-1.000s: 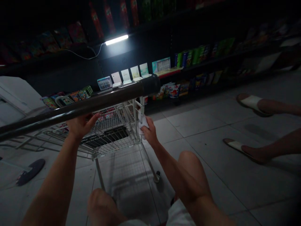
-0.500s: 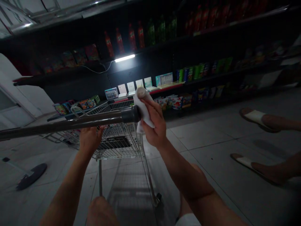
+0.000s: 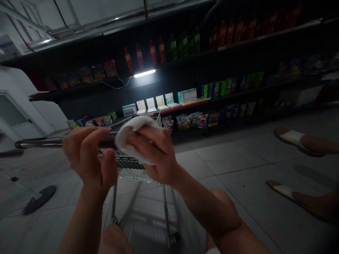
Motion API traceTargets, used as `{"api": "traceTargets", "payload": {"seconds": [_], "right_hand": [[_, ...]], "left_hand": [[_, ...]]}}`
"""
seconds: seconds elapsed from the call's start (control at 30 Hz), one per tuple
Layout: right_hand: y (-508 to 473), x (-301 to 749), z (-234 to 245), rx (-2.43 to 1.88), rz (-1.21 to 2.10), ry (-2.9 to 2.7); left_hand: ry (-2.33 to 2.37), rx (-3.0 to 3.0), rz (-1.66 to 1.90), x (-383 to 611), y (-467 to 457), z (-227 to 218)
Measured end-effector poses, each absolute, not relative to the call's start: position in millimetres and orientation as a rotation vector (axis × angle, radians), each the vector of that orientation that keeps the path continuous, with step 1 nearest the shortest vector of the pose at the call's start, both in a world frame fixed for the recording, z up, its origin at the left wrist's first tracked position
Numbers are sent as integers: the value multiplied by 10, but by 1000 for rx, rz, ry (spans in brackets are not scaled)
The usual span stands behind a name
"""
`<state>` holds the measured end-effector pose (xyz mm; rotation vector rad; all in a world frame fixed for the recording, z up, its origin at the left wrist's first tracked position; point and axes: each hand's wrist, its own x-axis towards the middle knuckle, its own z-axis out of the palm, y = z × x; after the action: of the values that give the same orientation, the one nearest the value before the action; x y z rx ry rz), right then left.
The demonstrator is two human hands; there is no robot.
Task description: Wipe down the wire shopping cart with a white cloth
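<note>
A shopping cart (image 3: 132,162) stands in front of me, its dark handle (image 3: 45,144) running across to the left. My left hand (image 3: 88,155) is on this handle, fingers curled over the top and thumb below. Just to the right, my right hand (image 3: 156,151) is closed on a white cloth (image 3: 135,123). The cloth is bunched around the handle's right part and hides its end. Both hands are close together, with a short stretch of handle showing between them.
Behind the cart, dark shelves hold red bottles (image 3: 153,53), green cans (image 3: 224,88), upright notebooks (image 3: 160,101) and snack bags (image 3: 200,120). A light tube (image 3: 144,73) glows there. Another person's feet (image 3: 293,137) are at right. A round stand base (image 3: 39,200) is at left.
My left hand has come up from below the handle onto it. My right hand and the cloth have moved left and nearer to me, and the handle has swung in view.
</note>
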<state>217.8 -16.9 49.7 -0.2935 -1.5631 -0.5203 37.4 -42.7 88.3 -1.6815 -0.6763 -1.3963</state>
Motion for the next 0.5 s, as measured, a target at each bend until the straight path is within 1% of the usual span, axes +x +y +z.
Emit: {"api": "traceTargets", "payload": {"seconds": [0.03,0.1,0.27,0.33,0.4,0.5], "right_hand": [[-156,2095,511,-275,-546,-1602],[4,1955,358,-317,-502,-1627],[668,1873,-480,-497,-122,-1552],[777,1916,-658,-566,12,-1567],[726,1962,-634,-617,67,-1589],[482,1966,-329,-587,-24,-1640]], "left_hand": [[-754,-1761,-1336,389,-406,941],[-831,-1882,-1231,395,-368,1013],[-866,-1913,-1267,263,-327,1018],[-868,-1907,-1289,187,-295,1009],[-841,-1884,-1337,120,-242,1005],[-783,-1819,-1448,35,-148,999]]}}
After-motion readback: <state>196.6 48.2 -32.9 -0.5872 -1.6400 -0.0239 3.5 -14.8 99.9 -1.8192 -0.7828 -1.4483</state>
